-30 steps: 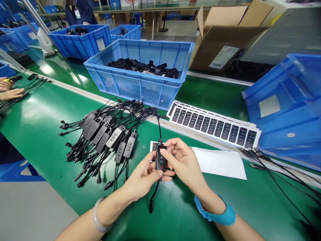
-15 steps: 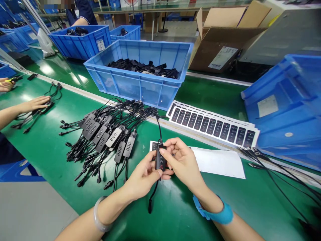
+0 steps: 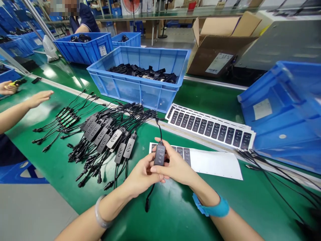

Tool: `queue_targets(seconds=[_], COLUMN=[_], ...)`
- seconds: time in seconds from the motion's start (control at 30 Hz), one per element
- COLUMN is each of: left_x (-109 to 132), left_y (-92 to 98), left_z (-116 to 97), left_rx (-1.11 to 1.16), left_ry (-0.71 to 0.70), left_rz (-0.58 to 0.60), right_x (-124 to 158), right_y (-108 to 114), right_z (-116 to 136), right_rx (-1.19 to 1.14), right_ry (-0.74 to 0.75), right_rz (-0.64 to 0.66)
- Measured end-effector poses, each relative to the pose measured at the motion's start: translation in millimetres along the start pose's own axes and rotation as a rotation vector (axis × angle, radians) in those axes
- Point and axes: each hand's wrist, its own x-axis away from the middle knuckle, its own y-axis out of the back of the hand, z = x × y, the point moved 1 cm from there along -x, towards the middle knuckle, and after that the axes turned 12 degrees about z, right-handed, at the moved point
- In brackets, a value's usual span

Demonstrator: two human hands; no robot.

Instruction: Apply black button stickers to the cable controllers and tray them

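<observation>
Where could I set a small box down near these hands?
Bare green mat lies below the left hand and right hand, right of the dangling cable. More sits behind the label sheets, beside the tilted blue crate. Wired controllers crowd the left.

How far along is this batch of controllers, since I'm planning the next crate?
Looks done: a heap of cabled controllers on the green belt, their faces showing button marks. In hand: one black controller, held by the left hand and right hand over a backing sheet with a few labels left. Left: a stack of label sheets and black parts in the blue crate; how many, I cannot tell.
</observation>
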Motion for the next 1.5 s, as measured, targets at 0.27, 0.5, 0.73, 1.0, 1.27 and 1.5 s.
queue_targets(seconds=[0.27, 0.5, 0.73, 1.0, 1.27, 1.5], left_x=[-3.6, -8.7, -8.4, -13.9, -8.0, -7.6], left_y=[3.3, 7.9, 15.1, 48.6, 35.3, 29.6], left_z=[5.4, 14.3, 9.2, 23.6, 21.3, 23.5], left_rx=[-0.108, -0.151, -0.406, -1.694, -1.898, -1.911], left_ry=[0.046, -0.007, 0.043, -0.318, -0.19, -0.155], left_rz=[0.007, -0.102, -0.098, -0.042, -0.023, -0.067], right_x=[-5.0, -3.7, -8.0, 88.5, 234.0, 93.6], right_y=[4.7, 1.4, -4.0, 107.5, 161.6, 100.3], right_z=[-4.7, -10.4, -9.6, 1.1, -45.0, -34.8], right_rx=[0.126, 0.231, 0.251, 0.515, 1.296, 0.934], right_ry=[0.053, 0.144, 0.168, -0.031, -0.602, -0.014], right_rz=[-0.152, -0.098, -0.192, -0.502, -0.984, -0.507])
